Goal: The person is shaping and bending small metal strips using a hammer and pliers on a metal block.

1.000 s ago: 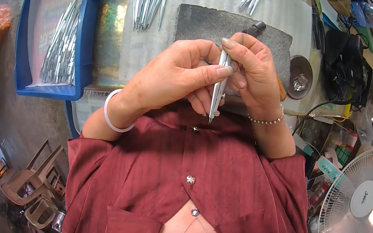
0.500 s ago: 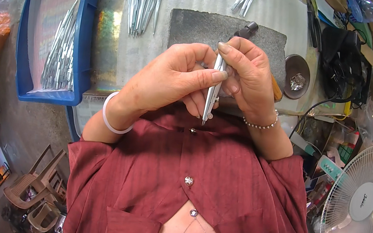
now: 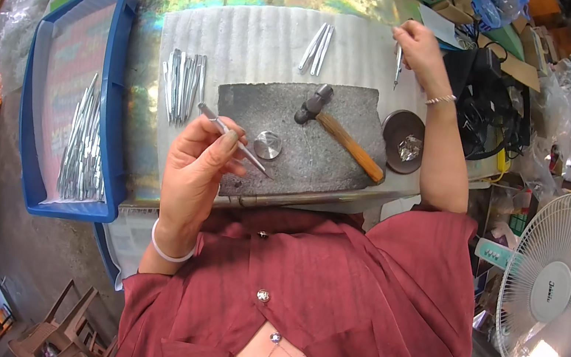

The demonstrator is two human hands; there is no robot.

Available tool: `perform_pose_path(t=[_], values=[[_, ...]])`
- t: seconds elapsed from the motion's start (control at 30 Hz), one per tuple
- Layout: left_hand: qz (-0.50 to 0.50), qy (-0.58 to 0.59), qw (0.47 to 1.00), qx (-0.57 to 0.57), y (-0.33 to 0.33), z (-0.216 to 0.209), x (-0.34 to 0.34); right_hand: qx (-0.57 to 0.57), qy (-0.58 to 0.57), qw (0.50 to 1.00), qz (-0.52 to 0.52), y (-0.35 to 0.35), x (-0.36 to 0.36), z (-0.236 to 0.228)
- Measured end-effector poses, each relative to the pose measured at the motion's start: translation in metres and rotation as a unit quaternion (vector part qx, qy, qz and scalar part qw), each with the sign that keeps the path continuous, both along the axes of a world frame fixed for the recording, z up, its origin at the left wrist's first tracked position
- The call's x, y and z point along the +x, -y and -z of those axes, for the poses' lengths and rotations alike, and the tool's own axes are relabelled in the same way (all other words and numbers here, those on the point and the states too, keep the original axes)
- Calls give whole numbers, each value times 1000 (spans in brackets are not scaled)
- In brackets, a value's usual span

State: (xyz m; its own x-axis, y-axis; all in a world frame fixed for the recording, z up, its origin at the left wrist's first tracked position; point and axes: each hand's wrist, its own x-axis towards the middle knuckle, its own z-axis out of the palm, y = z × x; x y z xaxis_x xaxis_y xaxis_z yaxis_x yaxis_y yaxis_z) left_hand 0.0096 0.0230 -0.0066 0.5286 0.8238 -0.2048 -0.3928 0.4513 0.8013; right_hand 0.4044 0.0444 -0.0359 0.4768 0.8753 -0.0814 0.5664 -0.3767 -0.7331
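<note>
My left hand [image 3: 199,157] pinches a slim silver pointed metal piece [image 3: 232,139] between thumb and fingers, its tip slanting down to the right over the grey stone slab [image 3: 334,175]. At the far right of the white foam sheet, my right hand [image 3: 419,50] has its fingers closed on a slim silver pointed tool [image 3: 397,65], point toward me; its upper part is hidden by the fingers. On the slab lie a round shiny metal disc [image 3: 267,145] and a hammer [image 3: 347,145] with a wooden handle. A brown round dish [image 3: 392,132] holds small shiny parts.
Several silver pieces [image 3: 182,87] lie in a row on the white foam sheet [image 3: 262,40], with a smaller group [image 3: 316,49] farther right. A blue tray [image 3: 118,174] at left holds many more. A black bag-like heap [image 3: 488,98] and a fan [image 3: 550,288] stand at right.
My hands, together on one silver compass-like tool before, are now apart. The right has moved far and right; the left is left of the disc with a pointed piece. The view has shifted.
</note>
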Motion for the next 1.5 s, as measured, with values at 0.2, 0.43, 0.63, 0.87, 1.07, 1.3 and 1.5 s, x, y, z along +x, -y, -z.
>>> perform_pose_path(t=[0.2, 0.43, 0.63, 0.87, 1.07, 1.3, 1.5], values=[[-15, 97, 987, -128, 3, -7, -3, 31, 330, 942, -60, -8, 0, 27], [-17, 183, 962, -204, 11, 5, 0, 42, -380, 895, -230, 79, -176, -66], [110, 91, 971, -193, 20, 8, -5, 115, -570, 799, -153, 97, -213, -34], [202, -63, 976, -55, 26, -6, -19, -10, -571, 809, -137, 90, -232, -37], [210, -15, 973, -96, 23, -3, -25, -30, -623, 775, -102, 84, -239, -38], [225, 21, 964, -137, 19, 1, -26, -35, -633, 767, -98, 82, -241, -34], [228, 23, 962, -146, 18, 3, -25, -34, -630, 769, -97, 80, -241, -33]])
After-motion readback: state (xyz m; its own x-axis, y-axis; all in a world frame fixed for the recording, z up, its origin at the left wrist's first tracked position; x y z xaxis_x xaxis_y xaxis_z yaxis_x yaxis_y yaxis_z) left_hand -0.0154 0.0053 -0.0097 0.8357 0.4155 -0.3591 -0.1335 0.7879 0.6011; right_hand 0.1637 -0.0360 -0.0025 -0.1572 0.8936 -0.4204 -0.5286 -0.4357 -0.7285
